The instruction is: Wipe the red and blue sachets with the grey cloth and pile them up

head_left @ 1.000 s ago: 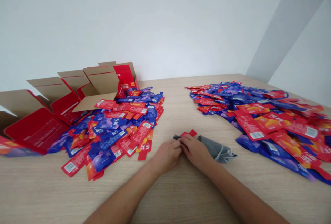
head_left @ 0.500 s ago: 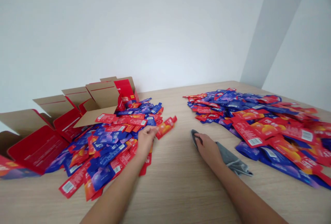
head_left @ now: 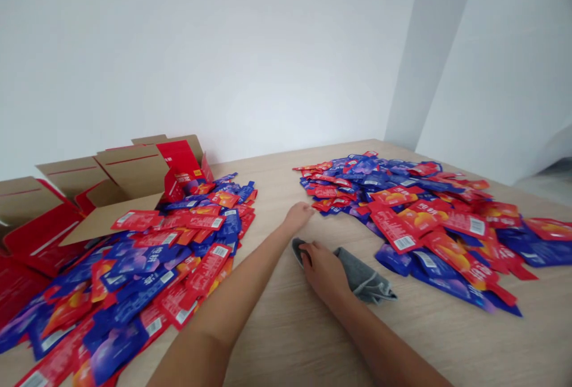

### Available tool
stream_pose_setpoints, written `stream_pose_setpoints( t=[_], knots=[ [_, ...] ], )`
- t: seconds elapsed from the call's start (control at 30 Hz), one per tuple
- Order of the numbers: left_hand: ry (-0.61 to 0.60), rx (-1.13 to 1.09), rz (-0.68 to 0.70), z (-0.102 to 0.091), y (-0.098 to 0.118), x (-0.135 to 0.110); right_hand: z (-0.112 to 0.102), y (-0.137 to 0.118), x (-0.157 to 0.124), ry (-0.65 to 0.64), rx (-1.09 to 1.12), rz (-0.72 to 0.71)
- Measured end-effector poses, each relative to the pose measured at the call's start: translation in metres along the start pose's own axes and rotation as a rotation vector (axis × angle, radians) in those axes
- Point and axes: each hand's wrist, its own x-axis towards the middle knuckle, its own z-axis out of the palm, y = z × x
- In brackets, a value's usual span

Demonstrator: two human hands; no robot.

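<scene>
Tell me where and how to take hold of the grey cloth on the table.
Best pinch the grey cloth by its loose end at the picture's right, coming from above and the right. That end lies exposed on the table, and its layered, pale edges likely offer something to catch, while the right hand covers much of the rest.

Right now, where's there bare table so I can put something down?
Bare table runs between the left heap and right heap, behind the left hand to the wall. Another patch lies nearer, bordered by the right heap, the cloth and the right arm. It's crowded at both heaps, the boxes, and where the right hand touches the cloth.
</scene>
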Motion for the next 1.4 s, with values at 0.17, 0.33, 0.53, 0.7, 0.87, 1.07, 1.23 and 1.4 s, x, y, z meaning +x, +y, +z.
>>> stream_pose_setpoints(
  t=[0.17,0.33,0.53,0.7,0.87,1.07,1.23,1.4],
  knots=[
    [-0.076,0.364,0.133,0.044,0.022,0.028,0.000,-0.001,0.001,-0.025,-0.050,0.008],
    [-0.092,0.608,0.223,0.051,0.017,0.025,-0.002,-0.004,0.001,-0.052,-0.053,0.020],
    [-0.065,0.730,0.261,0.006,-0.009,-0.007,-0.001,0.000,0.000,0.010,0.025,-0.015],
    [0.032,0.645,0.164,-0.045,-0.031,-0.064,-0.001,0.002,0.001,0.109,0.144,-0.032],
    [-0.137,-0.094,-0.107,-0.056,-0.052,-0.131,0.008,-0.014,-0.011,0.097,0.172,-0.213],
    [-0.269,-0.496,-0.267,-0.054,-0.062,-0.173,0.014,-0.024,-0.017,-0.086,-0.070,-0.220],
    [-0.191,-0.500,-0.322,-0.056,-0.055,-0.175,0.012,-0.022,-0.017,-0.106,-0.205,-0.181],
    [-0.148,-0.487,-0.296,-0.053,-0.050,-0.175,0.013,-0.029,-0.021,-0.122,-0.133,-0.215]
  ],
)
